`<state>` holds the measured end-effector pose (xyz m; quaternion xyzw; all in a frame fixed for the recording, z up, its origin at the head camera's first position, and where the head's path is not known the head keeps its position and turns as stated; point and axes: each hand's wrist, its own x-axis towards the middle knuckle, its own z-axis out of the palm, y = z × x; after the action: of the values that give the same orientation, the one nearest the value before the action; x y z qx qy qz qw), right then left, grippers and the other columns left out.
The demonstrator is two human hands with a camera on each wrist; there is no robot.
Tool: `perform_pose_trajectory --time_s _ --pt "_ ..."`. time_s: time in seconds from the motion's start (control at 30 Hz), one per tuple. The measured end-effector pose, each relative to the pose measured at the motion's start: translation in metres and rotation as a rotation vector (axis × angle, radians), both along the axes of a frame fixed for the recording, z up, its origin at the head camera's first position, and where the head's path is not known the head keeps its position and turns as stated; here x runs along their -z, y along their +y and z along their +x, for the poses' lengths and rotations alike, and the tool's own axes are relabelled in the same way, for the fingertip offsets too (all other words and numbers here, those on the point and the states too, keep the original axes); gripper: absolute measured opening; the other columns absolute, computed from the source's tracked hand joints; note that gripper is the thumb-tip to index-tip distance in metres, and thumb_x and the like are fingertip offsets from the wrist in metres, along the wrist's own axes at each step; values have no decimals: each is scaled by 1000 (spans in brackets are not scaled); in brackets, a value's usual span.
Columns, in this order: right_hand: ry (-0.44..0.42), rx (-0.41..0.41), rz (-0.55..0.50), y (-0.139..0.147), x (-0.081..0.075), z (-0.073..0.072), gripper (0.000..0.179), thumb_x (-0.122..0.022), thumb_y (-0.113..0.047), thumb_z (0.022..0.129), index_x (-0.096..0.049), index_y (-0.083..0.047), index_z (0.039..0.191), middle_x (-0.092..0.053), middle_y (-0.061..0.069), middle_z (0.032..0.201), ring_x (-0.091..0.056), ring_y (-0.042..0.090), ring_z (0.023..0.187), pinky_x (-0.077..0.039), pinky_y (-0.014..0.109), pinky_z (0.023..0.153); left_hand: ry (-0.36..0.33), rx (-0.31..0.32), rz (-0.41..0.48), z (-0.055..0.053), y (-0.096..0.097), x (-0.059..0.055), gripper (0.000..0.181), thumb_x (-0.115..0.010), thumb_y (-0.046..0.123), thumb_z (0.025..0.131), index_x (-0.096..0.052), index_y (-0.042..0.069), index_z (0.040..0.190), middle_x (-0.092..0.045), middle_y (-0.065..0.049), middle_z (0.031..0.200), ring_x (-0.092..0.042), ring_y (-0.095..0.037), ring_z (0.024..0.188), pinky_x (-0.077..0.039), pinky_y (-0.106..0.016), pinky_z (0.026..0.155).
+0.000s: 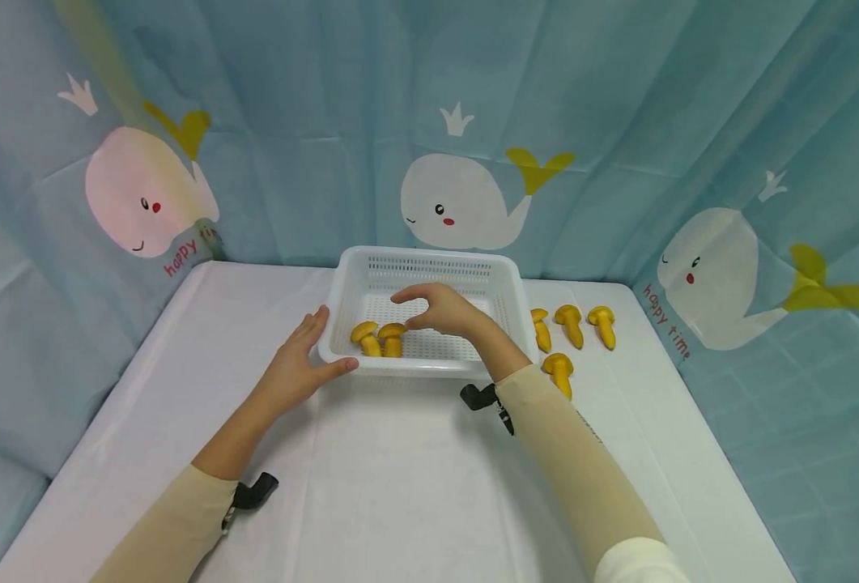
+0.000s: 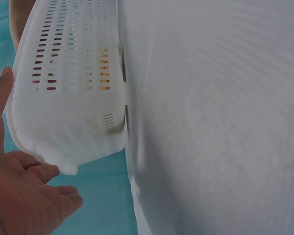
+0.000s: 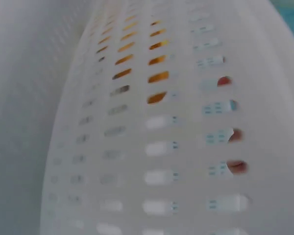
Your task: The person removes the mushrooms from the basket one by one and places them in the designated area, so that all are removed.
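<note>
A white slotted plastic basket sits on the table, with two yellow mushrooms, one leaning beside the other, in its front left part. My left hand touches the basket's front left corner, fingers fairly straight along the left side and thumb at the front rim. In the left wrist view that hand lies around the corner. Over the inside of the basket is my right hand, thumb and fingers apart and nothing between them, just right of the mushrooms. The right wrist view faces the basket's slotted wall, with yellow showing through slots.
Several more yellow mushrooms, one farthest right and one nearer the front, lie on the white-covered table right of the basket. A blue curtain printed with whales hangs behind and at both sides.
</note>
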<state>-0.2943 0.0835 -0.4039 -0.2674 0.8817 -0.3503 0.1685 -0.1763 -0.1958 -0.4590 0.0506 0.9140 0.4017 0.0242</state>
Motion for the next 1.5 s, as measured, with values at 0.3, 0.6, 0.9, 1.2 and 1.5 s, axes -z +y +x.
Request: perform_pose_trajectory --time_s 0.3,0.6,0.9,1.2,1.5 --pt "-98 9 -3 -15 16 -9 45 -76 -13 93 -67 -27 135 -59 -2 146 -51 34 138 -59 52 91 -2 5 -9 -1 1 -4 118 -73 73 80 -6 29 166 -5 -1 173 -4 -35 159 -19 -76 115" --pt "-189 -1 49 -18 29 -12 51 -75 -13 93 -63 -19 142 -59 -2 147 -52 29 135 -57 57 93 -6 6 -8 0 0 -2 119 -73 74 79 -6 29 166 -6 -1 173 -4 -34 160 -19 -75 116" --pt "-186 -32 102 -19 38 -19 54 -74 -14 92 -61 -22 144 -58 -6 148 -54 22 130 -59 45 80 12 12 -27 -3 -3 2 118 -73 74 79 -5 31 165 -5 1 173 -4 -32 160 -18 -73 118" --pt "-198 -36 134 -20 41 -21 49 -73 -15 94 -63 -25 142 -57 -4 149 -56 19 118 -59 41 78 12 17 -20 -6 -3 3 118 -73 74 79 -4 32 165 -4 2 173 -3 -32 160 -17 -73 118" --pt "-183 4 125 -20 42 -20 45 -73 -15 94 -66 -21 139 -59 0 147 -57 19 114 -58 39 71 -7 6 -19 -5 -2 3 119 -73 73 79 -3 30 165 -4 -1 173 -3 -35 160 -18 -75 117"
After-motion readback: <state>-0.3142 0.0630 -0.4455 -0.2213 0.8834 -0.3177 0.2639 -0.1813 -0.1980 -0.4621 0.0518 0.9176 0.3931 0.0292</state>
